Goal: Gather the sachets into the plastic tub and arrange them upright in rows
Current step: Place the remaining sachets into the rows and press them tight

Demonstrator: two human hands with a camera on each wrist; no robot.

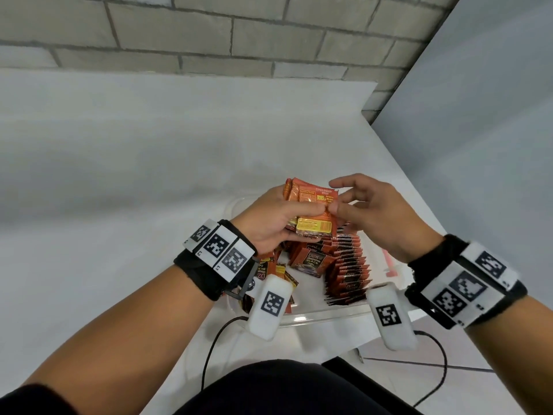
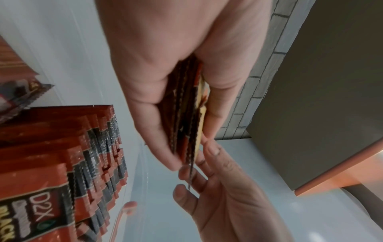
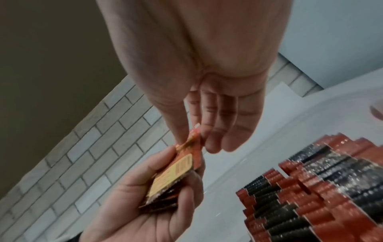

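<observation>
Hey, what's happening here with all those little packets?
A person is sorting coffee sachets into a clear plastic tub on a white table. The left hand grips a small stack of sachets above the tub, while the right hand pinches the stack's edge. One row of sachets already stands upright in the tub; a few loose sachets lie beside it.

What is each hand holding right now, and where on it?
Left hand grips a stack of sachets across their lower half, thumb on the front. Right hand pinches the front sachet's right edge.
</observation>
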